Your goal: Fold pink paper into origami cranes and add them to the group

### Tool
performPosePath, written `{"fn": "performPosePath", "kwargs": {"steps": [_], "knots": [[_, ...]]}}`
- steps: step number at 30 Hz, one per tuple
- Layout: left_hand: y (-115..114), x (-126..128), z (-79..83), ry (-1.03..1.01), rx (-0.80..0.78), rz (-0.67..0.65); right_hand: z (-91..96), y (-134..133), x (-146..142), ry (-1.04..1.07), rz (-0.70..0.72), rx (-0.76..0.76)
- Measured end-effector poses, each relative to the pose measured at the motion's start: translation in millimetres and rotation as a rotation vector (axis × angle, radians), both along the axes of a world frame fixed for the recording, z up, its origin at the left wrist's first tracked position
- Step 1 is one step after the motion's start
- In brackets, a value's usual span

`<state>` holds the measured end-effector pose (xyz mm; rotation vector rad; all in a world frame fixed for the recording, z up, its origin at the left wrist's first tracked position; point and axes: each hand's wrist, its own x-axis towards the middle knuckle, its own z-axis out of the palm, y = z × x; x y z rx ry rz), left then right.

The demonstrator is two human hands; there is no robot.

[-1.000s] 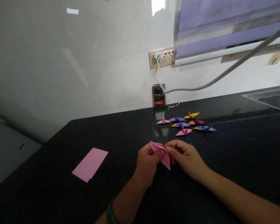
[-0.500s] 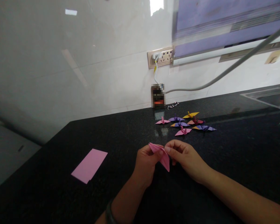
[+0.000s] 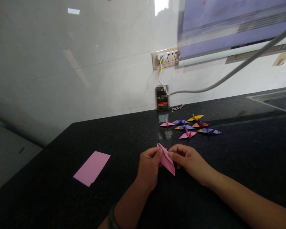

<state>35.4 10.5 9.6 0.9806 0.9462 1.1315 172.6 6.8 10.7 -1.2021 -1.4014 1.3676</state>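
Between my two hands is a folded pink origami paper (image 3: 168, 163), a narrow diamond shape with a split, pointed top. My left hand (image 3: 149, 167) is closed on its left side, thumb lying near the upper point. At the right edge, the thumb and forefinger of my right hand (image 3: 187, 160) pinch the paper; the other fingers are curled and partly hidden. Beyond my hands, several folded paper cranes lie in a group, among them a pink crane (image 3: 187, 135), a yellow crane (image 3: 195, 118) and a purple crane (image 3: 209, 131).
A pink paper stack (image 3: 92, 168) lies on the black countertop (image 3: 50, 178) at left. Against the wall stands a blurred-out dark box (image 3: 162, 98), beside a beaded strand (image 3: 177, 108). A grey cable (image 3: 219, 86) runs right below the wall socket (image 3: 165, 58). A sink edge (image 3: 271, 98) shows at far right.
The pink paper has turned slightly more upright, and its split top now shows. My left thumb has moved up along it. My right hand keeps its pinch at the right edge.
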Motion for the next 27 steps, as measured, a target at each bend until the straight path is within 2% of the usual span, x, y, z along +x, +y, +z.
{"fn": "performPosePath", "kwargs": {"steps": [7, 14, 21, 24, 27], "knots": [[-0.9, 2.2, 3.5, -0.042, -0.04, -0.021, -2.2, 1.0, -0.2, -0.022, 0.0, -0.005], [-2.2, 1.1, 6.7, 0.044, 0.0, -0.026, 2.6, 2.0, 2.5, -0.031, 0.031, -0.029], [-1.0, -0.7, 5.3, 0.121, 0.04, -0.049, 2.3, 3.0, 4.4, -0.16, 0.028, 0.117], [-0.2, -1.5, 2.9, 0.097, 0.024, -0.05, 3.1, 4.2, 5.8, -0.154, 0.032, 0.112], [1.5, -2.2, -0.4, 0.072, 0.037, 0.022, 4.7, 3.7, 7.7, -0.105, -0.033, 0.125]]}}
